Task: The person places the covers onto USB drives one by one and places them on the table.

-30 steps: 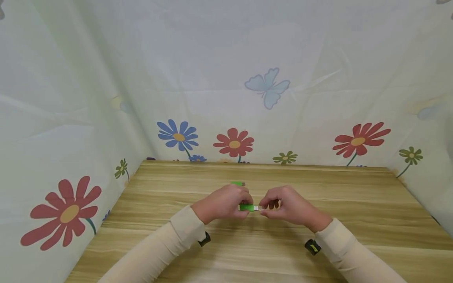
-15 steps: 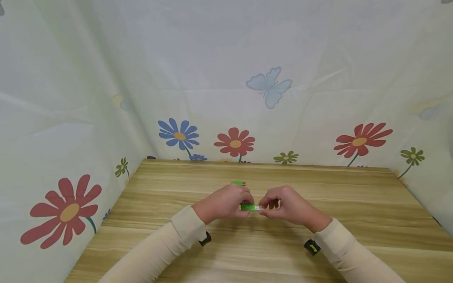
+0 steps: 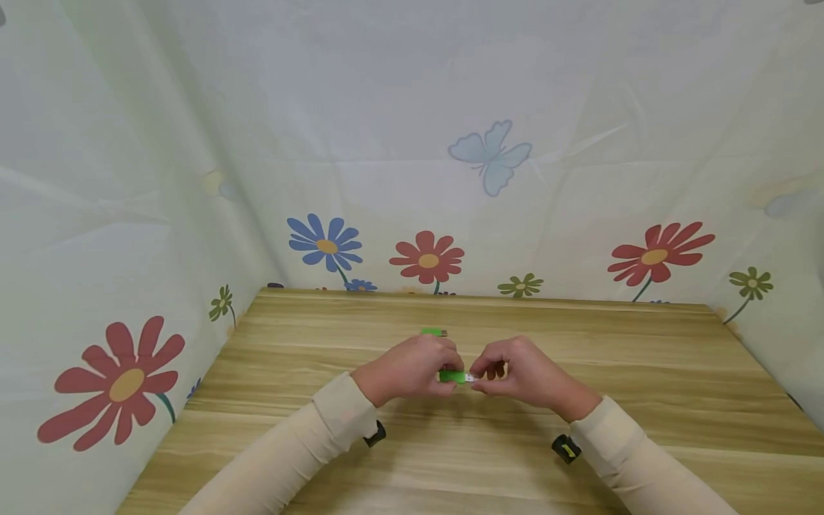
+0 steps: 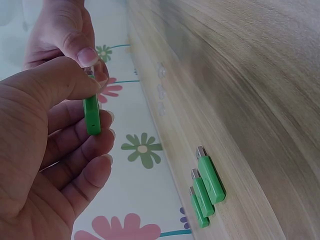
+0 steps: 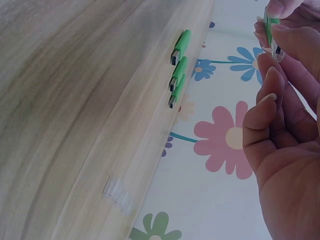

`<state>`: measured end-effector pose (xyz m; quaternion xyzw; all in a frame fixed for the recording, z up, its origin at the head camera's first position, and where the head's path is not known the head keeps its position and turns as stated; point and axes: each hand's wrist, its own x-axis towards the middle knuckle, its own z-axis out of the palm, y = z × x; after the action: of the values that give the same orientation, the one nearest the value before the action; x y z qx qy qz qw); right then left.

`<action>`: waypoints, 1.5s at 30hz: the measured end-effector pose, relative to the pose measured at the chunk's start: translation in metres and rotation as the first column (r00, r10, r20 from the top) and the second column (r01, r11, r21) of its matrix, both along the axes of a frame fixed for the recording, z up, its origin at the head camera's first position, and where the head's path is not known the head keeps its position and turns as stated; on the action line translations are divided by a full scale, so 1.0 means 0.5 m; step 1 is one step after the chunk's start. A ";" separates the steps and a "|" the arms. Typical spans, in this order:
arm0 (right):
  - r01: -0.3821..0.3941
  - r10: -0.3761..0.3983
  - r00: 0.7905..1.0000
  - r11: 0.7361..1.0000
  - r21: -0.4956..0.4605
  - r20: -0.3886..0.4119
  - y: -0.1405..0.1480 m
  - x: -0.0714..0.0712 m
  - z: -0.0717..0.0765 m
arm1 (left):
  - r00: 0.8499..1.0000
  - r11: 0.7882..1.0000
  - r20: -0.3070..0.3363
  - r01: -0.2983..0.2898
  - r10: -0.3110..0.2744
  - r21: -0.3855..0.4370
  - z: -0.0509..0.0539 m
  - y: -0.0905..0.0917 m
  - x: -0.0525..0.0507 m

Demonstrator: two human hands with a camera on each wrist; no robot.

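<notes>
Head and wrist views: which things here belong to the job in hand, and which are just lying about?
Part of the job, it seems:
green USB stick, held in the left hand
clear cap, pinched by the right hand
three more green sticks, probably waiting
clear pieces, perhaps spare caps

Just surroundings:
wooden table
flowered cloth
black wrist devices

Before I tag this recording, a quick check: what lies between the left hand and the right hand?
A green USB stick, as the head view shows: the left hand holds its body, and its plug points toward the right hand.
</notes>
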<state>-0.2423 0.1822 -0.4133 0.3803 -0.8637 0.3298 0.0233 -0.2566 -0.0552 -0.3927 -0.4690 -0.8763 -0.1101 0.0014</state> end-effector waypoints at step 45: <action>0.048 -0.048 0.999 0.999 -0.007 -0.025 -0.006 -0.004 -0.019 | 0.999 0.998 -0.048 -0.013 0.010 -0.057 -0.015 0.021 0.000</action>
<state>-0.2443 0.1792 -0.4230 0.3634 -0.8712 0.3272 0.0433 -0.2568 -0.0449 -0.4001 -0.4664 -0.8814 -0.0736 0.0097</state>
